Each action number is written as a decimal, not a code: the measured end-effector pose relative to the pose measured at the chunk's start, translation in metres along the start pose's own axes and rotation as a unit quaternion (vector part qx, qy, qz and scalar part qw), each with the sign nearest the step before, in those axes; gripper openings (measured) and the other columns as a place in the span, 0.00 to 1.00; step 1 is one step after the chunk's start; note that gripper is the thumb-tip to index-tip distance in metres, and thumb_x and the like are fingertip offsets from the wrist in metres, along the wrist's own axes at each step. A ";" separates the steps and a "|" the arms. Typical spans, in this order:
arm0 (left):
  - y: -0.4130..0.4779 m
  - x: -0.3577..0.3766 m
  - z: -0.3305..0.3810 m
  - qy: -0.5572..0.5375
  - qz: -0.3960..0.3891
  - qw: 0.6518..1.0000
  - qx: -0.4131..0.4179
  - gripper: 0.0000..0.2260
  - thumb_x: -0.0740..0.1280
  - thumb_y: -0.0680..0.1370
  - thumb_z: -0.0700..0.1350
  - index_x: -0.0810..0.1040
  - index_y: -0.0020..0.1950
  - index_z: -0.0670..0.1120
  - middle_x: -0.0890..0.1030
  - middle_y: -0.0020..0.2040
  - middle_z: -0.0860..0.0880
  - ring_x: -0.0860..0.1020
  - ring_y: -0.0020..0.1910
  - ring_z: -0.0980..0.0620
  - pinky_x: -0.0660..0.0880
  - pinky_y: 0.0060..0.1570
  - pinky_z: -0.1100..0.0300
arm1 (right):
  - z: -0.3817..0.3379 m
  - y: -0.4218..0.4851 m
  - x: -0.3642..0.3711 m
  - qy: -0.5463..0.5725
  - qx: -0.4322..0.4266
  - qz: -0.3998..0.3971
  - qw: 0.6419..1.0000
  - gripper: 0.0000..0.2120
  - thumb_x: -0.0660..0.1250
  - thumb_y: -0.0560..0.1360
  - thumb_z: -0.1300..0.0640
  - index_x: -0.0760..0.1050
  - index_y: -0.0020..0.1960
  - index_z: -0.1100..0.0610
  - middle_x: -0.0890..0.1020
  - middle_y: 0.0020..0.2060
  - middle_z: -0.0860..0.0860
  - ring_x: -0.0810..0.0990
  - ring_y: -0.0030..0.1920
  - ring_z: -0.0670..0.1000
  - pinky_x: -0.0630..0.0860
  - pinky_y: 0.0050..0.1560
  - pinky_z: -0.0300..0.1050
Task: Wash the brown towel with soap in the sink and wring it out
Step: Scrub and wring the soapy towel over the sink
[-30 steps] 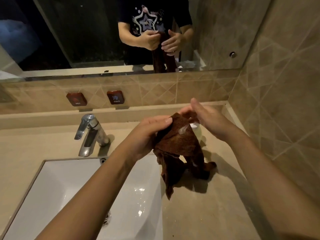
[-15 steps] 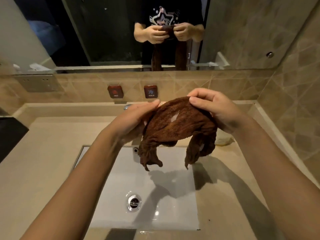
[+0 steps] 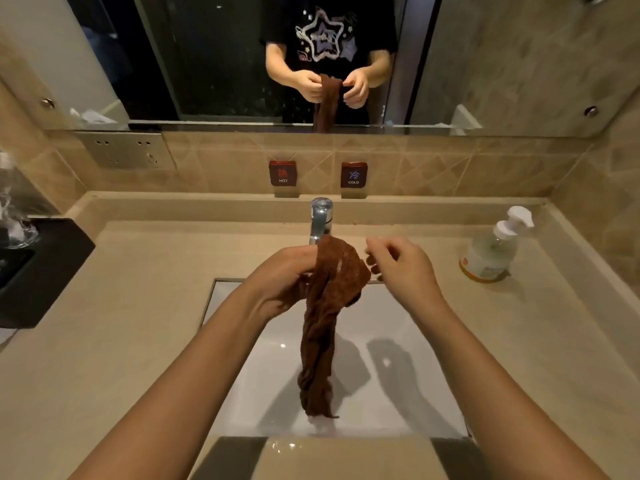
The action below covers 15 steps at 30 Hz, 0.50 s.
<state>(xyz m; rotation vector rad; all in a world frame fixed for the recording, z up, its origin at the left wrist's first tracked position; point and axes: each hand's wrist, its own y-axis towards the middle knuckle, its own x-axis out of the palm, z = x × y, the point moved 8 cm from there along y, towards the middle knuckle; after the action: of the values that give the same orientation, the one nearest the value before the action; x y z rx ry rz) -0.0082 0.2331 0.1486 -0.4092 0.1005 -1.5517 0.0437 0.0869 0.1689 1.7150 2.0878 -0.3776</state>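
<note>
The brown towel hangs as one long twisted strip over the white sink, its lower end down near the basin floor. My left hand grips the towel's bunched top just in front of the faucet. My right hand hovers close to the towel's upper right edge with fingers loosely curled and nothing plainly held. A clear soap pump bottle with an orange base stands on the counter to the right. No water runs from the faucet.
Red HOT and COLD signs sit on the tiled wall behind the faucet. A black tray with glassware occupies the left counter. A wall socket is at upper left. The mirror reflects my hands and the towel.
The towel was draped between both hands; now it hangs straight down from my left hand alone. My right hand has come off it. The view has centred on the sink.
</note>
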 end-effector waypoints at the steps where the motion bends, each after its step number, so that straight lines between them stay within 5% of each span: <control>1: -0.003 -0.004 0.000 0.005 0.005 1.000 0.014 0.05 0.67 0.75 0.37 0.83 0.46 0.39 0.82 0.40 0.46 0.80 0.40 0.53 0.77 0.42 0.59 | 0.007 -0.012 0.009 0.004 0.045 -0.027 0.999 0.20 0.57 0.78 0.46 0.79 0.42 0.59 0.82 0.36 0.51 0.80 0.40 0.48 0.78 0.47 0.45; 5: -0.013 -0.015 0.000 0.020 0.025 0.999 0.039 0.06 0.66 0.75 0.37 0.83 0.43 0.42 0.83 0.37 0.48 0.81 0.34 0.58 0.77 0.35 0.65 | 0.004 -0.046 0.038 0.097 0.118 -0.120 0.981 0.23 0.54 0.78 0.41 0.81 0.43 0.54 0.85 0.39 0.50 0.83 0.41 0.47 0.80 0.47 0.42; 10: -0.018 -0.034 -0.003 0.017 0.060 0.997 0.055 0.08 0.64 0.77 0.35 0.83 0.44 0.41 0.83 0.33 0.51 0.80 0.34 0.58 0.73 0.41 0.62 | -0.012 -0.041 0.029 0.048 0.005 -0.021 0.999 0.15 0.64 0.76 0.53 0.81 0.41 0.63 0.83 0.39 0.59 0.81 0.43 0.56 0.78 0.50 0.56; 15: -0.025 -0.051 -0.010 0.021 0.084 0.995 0.055 0.07 0.65 0.77 0.38 0.83 0.45 0.43 0.83 0.35 0.50 0.80 0.40 0.54 0.76 0.48 0.61 | -0.010 -0.032 0.023 0.209 0.058 0.034 0.975 0.11 0.62 0.77 0.60 0.81 0.44 0.61 0.84 0.40 0.56 0.82 0.43 0.53 0.80 0.44 0.44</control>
<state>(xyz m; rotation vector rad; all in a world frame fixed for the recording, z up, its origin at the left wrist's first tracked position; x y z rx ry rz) -0.0370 0.2822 0.1379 -0.2737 0.0790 -1.3939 0.0071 0.1050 0.1654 2.0769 2.3212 -0.1244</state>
